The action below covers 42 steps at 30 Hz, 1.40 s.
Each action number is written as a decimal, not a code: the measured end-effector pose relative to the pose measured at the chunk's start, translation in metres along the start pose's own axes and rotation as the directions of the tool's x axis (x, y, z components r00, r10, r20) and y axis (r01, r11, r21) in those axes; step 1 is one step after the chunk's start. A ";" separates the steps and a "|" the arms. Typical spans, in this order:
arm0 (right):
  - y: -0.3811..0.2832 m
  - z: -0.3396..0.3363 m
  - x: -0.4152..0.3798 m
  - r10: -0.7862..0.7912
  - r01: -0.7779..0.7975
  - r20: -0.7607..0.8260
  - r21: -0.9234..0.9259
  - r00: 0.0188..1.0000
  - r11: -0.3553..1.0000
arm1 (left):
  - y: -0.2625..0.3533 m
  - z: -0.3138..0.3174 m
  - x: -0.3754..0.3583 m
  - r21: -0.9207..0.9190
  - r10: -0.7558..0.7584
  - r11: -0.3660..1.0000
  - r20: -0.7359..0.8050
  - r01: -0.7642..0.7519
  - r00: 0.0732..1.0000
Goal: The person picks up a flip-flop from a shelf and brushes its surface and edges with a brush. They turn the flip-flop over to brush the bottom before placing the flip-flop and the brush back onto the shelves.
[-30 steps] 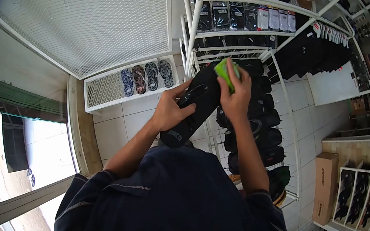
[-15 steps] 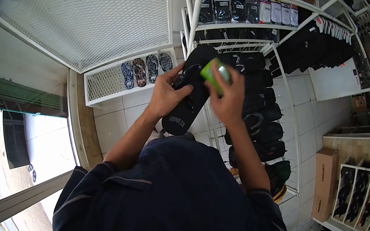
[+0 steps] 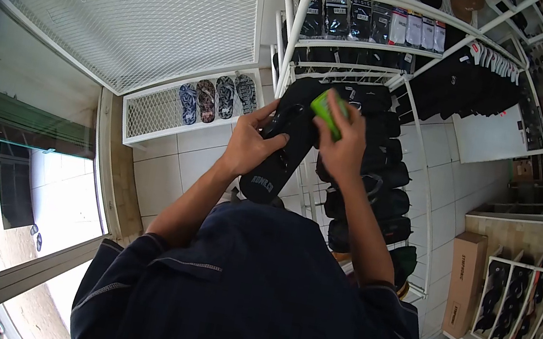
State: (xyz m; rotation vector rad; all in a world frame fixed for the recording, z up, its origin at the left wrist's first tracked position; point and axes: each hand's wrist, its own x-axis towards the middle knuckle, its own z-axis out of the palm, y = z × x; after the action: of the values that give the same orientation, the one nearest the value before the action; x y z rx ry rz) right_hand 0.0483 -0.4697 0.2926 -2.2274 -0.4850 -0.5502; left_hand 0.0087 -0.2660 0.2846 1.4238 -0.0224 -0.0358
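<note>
Black sandal [image 3: 300, 138] and green block [image 3: 325, 112] held up in two hands.
The left hand [image 3: 251, 148] grips the sandal by its side near the straps, its lettered end toward the person's dark shirt [image 3: 260, 282]; the right hand [image 3: 345, 147] clasps the block at the other end, contact unclear. Four patterned sandals [image 3: 206, 100] lie on a white mesh shelf [image 3: 149, 122] to the left.
</note>
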 end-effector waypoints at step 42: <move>0.012 0.009 0.041 -0.164 0.166 -0.073 0.009 0.984 0.986 | 0.012 0.001 0.006 0.090 -0.011 0.996 0.001 0.011 1.000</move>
State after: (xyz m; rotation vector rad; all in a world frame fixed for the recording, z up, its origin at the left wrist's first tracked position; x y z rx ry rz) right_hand 0.0910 -0.4638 0.3012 -2.1569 -0.6380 -0.7081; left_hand 0.0148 -0.2650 0.2966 1.5137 -0.0176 -0.0454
